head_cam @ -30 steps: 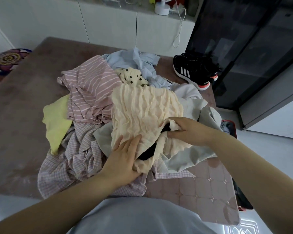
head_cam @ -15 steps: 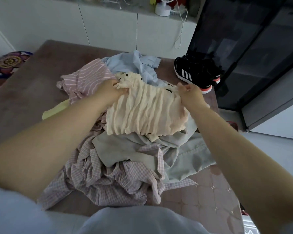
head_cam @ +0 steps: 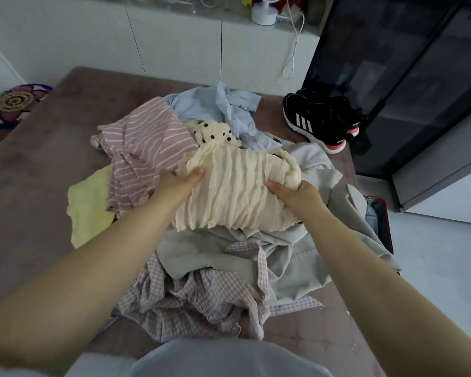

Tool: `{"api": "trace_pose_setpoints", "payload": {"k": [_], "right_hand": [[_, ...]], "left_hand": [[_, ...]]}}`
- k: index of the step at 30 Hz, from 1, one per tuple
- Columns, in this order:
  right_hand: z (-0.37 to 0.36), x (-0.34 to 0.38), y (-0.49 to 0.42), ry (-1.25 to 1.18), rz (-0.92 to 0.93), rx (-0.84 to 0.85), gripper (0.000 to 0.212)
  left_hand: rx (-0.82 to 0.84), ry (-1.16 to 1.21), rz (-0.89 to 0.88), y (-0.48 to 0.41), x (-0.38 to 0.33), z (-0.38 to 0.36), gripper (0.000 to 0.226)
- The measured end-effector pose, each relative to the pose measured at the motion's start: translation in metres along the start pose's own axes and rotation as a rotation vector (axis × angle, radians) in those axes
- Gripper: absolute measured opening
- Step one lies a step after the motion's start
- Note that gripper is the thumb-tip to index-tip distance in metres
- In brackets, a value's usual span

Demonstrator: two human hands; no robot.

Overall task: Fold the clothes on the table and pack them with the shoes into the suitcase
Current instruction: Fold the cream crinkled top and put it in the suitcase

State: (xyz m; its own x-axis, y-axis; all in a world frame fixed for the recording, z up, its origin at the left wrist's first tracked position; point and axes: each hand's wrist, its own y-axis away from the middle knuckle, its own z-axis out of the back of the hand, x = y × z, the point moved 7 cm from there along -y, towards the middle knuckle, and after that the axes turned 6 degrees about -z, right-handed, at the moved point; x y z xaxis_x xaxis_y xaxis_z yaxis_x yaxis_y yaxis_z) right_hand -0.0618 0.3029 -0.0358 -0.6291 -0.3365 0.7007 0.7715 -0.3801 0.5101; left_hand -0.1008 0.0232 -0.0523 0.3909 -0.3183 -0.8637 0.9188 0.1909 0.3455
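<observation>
A cream crinkled garment (head_cam: 237, 191) lies folded on top of the clothes pile in the middle of the table (head_cam: 38, 164). My left hand (head_cam: 178, 180) grips its left edge, thumb on top. My right hand (head_cam: 297, 191) grips its right edge, fingers tucked under bunched cloth. Around it lie a pink striped top (head_cam: 147, 148), a light blue shirt (head_cam: 220, 107), a polka-dot piece (head_cam: 215, 131), a yellow cloth (head_cam: 90, 205), a grey-green shirt (head_cam: 297, 257) and a pink checked shirt (head_cam: 196, 300). Black sneakers (head_cam: 321, 118) stand at the table's far right corner. A red suitcase (head_cam: 378, 221) peeks out beside the table at the right.
A dark glass cabinet (head_cam: 392, 77) stands at the right behind the sneakers. White cupboards (head_cam: 174, 44) line the back wall, with a small fan (head_cam: 264, 9) and a hanging cable on top. A patterned cushion (head_cam: 11, 104) sits at the far left.
Both hands have come down from the garment's far corners to its left and right sides. The cream garment now lies lower and more bunched on the pile.
</observation>
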Motion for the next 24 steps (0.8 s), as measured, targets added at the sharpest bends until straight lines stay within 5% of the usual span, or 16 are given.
{"api": "trace_pose_setpoints", "payload": {"k": [4,9,15,19,24], "right_hand": [[0.001,0.000,0.010,-0.137,-0.010,0.024,0.066],[0.012,-0.026,0.026,-0.337,-0.113,0.087,0.085],[0.051,-0.074,0.052,-0.582,-0.133,0.157,0.026],[0.101,-0.119,0.066,-0.641,-0.157,0.111,0.038],[0.187,-0.190,0.072,-0.704,-0.153,0.035,0.029]], "left_hand": [[0.130,0.028,0.022,0.010,0.009,-0.007,0.090],[0.216,0.090,0.012,0.031,0.005,-0.018,0.058],[0.249,0.101,-0.117,0.082,-0.016,-0.051,0.041],[0.291,0.136,-0.181,0.125,-0.040,-0.101,0.029],[0.425,0.098,-0.218,0.182,-0.056,-0.199,0.019]]}}
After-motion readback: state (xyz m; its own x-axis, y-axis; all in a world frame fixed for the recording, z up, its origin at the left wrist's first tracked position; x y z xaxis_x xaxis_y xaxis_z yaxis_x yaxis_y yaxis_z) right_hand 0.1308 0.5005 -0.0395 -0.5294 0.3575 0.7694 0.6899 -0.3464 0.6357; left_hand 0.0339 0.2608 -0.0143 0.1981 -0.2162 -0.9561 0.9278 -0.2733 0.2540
